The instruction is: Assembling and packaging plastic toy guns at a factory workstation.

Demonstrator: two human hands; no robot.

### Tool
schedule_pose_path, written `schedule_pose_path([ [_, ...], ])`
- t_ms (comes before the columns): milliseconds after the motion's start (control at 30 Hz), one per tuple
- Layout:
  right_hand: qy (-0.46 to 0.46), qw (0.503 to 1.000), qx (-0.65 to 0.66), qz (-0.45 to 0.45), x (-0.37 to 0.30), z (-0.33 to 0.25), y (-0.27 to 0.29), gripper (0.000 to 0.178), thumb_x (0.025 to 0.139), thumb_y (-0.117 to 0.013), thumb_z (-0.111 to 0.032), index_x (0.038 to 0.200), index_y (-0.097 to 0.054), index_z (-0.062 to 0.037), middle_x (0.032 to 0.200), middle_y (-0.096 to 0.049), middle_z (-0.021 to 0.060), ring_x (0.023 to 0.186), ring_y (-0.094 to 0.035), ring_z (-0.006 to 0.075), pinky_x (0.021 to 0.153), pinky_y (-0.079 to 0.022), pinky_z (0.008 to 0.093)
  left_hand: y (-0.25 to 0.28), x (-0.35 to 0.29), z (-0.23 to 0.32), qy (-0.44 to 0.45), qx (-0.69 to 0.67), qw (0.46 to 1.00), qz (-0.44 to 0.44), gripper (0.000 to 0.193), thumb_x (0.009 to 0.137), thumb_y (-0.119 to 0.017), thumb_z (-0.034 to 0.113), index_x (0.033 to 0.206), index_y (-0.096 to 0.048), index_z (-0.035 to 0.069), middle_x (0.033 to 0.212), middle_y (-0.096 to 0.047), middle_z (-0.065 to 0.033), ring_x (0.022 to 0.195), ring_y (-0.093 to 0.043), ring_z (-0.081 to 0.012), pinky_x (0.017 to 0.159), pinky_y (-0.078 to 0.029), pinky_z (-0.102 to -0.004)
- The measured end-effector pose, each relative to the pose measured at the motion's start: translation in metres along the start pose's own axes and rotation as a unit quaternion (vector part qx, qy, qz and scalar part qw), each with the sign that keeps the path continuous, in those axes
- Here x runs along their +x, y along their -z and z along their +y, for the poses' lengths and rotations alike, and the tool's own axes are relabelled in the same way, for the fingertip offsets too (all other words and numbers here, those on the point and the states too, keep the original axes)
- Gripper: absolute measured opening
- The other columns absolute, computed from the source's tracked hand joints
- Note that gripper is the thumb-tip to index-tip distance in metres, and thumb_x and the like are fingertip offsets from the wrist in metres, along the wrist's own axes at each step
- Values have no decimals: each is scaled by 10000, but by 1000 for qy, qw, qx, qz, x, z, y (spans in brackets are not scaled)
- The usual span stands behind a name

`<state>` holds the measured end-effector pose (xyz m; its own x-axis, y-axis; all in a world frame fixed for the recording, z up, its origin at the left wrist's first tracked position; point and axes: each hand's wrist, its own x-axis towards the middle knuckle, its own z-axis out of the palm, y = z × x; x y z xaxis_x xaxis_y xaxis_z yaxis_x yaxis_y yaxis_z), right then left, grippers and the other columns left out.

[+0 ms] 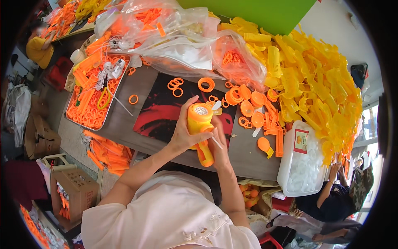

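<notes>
Now, yellow gadget (199, 125): between your hands, above the dark-and-red mat (161, 103); glossy body, orange rim around a whitish, speckled round end (201, 111) facing up.
Handle (205, 154): yellow and orange, slanting from the grip toward your torso.
Left hand (181, 133): wrapped around the body, thumb pressed across it.
Right hand (223, 141): along the right side, fingers partly hidden; can't tell if clamped.
White stick (217, 143): just beside the grip.
Orange rings (178, 91): beyond your left hand.

The yellow-orange plastic gadget (200, 124) faces its round end (201, 110) upward.
</notes>
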<state>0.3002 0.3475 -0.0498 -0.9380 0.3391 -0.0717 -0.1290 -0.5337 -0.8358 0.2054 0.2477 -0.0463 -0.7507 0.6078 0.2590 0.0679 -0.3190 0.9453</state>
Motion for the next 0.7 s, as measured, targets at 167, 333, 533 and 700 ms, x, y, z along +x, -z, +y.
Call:
schedule_pose_path([
  [167,37,986,-160,-2,-6,11,-11,524,1064,-323,-362,1471,-282,-36,1417,-399,113,1319,-397,213,1103,-311,343,-3,-5,-13,-114,133,983,51,786,762,-785,136,1407,-343,47,1194,-576,-129,1074,-585,-175,937,-478,-321],
  [333,26,984,-174,12,9,16,-6,506,1064,-328,-362,1435,-336,-17,1359,-464,111,1282,-435,214,1082,-332,348,0,6,-5,-17,80,994,70,708,771,-751,149,1370,-390,38,1135,-589,-107,1027,-586,-161,907,-482,-307],
  [533,251,759,-594,93,28,-18,29,162,901,-598,-87,1032,-676,-36,1092,-617,115,1029,-556,284,922,-417,386,46,16,37,-62,496,856,-129,855,719,-784,414,1403,-422,48,1063,-538,-123,921,-612,-319,808,-506,-393],
  [700,333,576,-746,22,78,-10,42,255,739,-713,-58,987,-697,-116,1036,-598,44,1043,-521,240,922,-369,441,59,6,33,-87,569,791,-207,819,767,-759,349,1448,-387,86,1334,-518,-124,1238,-487,-289,1083,-321,-443],
])
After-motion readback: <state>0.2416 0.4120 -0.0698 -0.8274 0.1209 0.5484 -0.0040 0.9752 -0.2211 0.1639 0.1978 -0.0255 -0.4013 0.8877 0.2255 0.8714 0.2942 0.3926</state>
